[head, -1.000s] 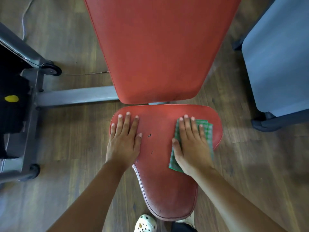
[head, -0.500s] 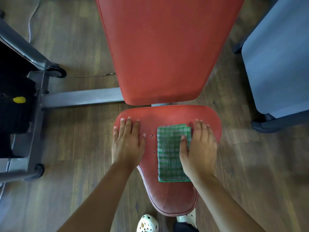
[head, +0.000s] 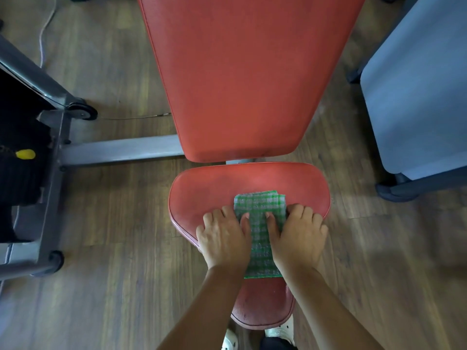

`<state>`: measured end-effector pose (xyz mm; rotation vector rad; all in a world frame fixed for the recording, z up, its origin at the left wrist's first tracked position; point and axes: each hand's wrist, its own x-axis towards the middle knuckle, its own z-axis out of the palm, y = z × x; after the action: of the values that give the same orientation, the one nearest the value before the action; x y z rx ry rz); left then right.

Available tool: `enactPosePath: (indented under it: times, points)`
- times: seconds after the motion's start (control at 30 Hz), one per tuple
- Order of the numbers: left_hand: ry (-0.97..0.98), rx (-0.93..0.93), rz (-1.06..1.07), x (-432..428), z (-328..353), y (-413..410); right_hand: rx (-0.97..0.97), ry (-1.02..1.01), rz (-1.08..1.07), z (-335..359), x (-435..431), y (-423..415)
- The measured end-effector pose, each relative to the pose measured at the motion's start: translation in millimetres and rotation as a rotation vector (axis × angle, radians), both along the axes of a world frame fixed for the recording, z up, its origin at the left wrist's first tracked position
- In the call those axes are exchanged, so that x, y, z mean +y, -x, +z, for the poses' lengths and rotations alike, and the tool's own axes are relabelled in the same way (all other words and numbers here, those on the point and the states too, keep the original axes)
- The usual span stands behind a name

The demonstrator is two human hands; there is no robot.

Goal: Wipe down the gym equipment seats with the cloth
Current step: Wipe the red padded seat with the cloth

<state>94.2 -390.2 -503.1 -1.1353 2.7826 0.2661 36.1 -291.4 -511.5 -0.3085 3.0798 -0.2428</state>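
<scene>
**Left hand (head: 223,239) and right hand (head: 300,238) bracket the cloth (head: 260,204)**

Both lie palm down on the seat (head: 202,190), fingers loosely bent, each thumb pressing near a long edge of the cloth; neither grips it, as far as shows. Folded, the cloth sits between them at the seat's middle, its long axis running from the wide back edge toward the narrow front end (toward the person). Neither hand is nearer, so a two-handed stroke along that axis looks likely next.
</scene>
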Motion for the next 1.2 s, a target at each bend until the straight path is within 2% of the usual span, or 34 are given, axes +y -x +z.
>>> enactPosePath:
  times: [0.23, 0.4, 0.53, 0.67, 0.83, 1.03, 1.2]
  points:
    - [-0.028, 0.033, -0.008, 6, 0, 6, -0.044, 0.06, -0.009, -3, -6, -5]
    - [-0.081, 0.111, -0.036, 1, 4, 4, -0.016, 0.157, 0.085, 2, -4, -4]
    - [-0.261, 0.164, 0.022, 2, 20, -4, -0.211, 0.367, 0.07, 22, -3, -10]
    - [-0.353, 0.31, 0.089, 5, 57, -25, -0.267, 0.453, 0.101, 60, -1, -27]
    - [-0.336, 0.28, 0.142, 16, 122, -75, -0.28, 0.541, 0.147, 123, 7, -73]
    - [-0.404, 0.294, 0.305, 39, 197, -153, -0.337, 0.455, 0.2, 204, 29, -142]
    - [-0.368, 0.303, 0.447, 69, 244, -222, -0.476, 0.473, 0.214, 256, 47, -200]
